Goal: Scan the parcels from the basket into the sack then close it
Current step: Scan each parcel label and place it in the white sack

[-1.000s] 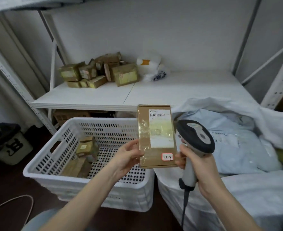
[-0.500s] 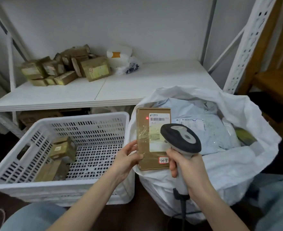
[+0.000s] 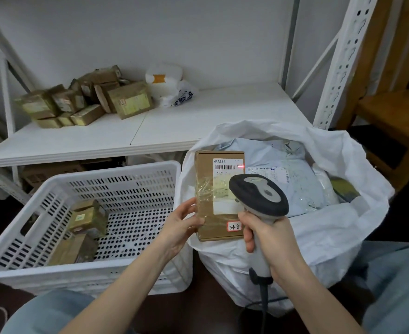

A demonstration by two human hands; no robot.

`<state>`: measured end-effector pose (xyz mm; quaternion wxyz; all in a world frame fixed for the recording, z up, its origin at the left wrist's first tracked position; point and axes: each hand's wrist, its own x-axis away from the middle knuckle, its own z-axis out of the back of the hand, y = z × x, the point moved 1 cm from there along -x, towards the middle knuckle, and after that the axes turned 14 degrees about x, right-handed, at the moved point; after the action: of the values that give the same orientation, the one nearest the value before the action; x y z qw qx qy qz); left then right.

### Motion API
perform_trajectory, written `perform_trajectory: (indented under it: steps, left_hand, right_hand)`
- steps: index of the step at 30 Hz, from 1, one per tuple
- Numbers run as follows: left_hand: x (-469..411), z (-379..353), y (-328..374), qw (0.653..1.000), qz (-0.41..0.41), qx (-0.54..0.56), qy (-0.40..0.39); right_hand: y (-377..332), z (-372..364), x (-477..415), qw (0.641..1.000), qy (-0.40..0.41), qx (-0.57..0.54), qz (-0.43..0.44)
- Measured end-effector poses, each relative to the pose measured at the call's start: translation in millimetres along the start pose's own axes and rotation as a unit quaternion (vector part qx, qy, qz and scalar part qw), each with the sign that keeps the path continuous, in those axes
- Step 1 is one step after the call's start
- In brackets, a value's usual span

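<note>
My left hand (image 3: 183,225) grips a flat brown cardboard parcel (image 3: 208,196) by its left edge, holding it upright over the near rim of the open white sack (image 3: 331,227). My right hand (image 3: 268,242) holds a grey and black barcode scanner (image 3: 258,197) just in front of the parcel's lower right. A red laser dot shows at the right end of the barcode label. The white perforated basket (image 3: 116,179) on the left holds two brown parcels (image 3: 87,218). Grey mailer bags (image 3: 292,182) fill the sack.
A white shelf (image 3: 198,121) behind carries a pile of small brown boxes (image 3: 87,102) and a white bag (image 3: 167,83). A perforated white shelf post (image 3: 340,61) rises at right, with wooden furniture (image 3: 396,109) beyond. The scanner cable (image 3: 263,307) hangs down between my knees.
The view swung right, bringing the sack into full view. The scanner moved in front of the parcel's lower right, and the red dot went from the barcode's left end to its right end.
</note>
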<state>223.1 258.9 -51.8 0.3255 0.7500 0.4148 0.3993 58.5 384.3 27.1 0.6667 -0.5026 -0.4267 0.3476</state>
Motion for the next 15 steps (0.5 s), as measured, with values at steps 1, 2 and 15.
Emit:
perform_trajectory:
  steps: [1, 2, 15]
  left_hand:
    - [0, -1, 0, 1.0, -0.002, -0.001, -0.002]
    - [0, -2, 0, 1.0, -0.004, -0.001, -0.003]
    - [-55, -55, 19, 0.995, 0.033, -0.098, -0.001]
  right_hand:
    - [0, 1, 0, 1.0, -0.001, -0.003, -0.001]
    - [0, 1, 0, 1.0, -0.001, -0.005, -0.002]
    - [-9, 18, -33, 0.997, 0.038, -0.06, -0.024]
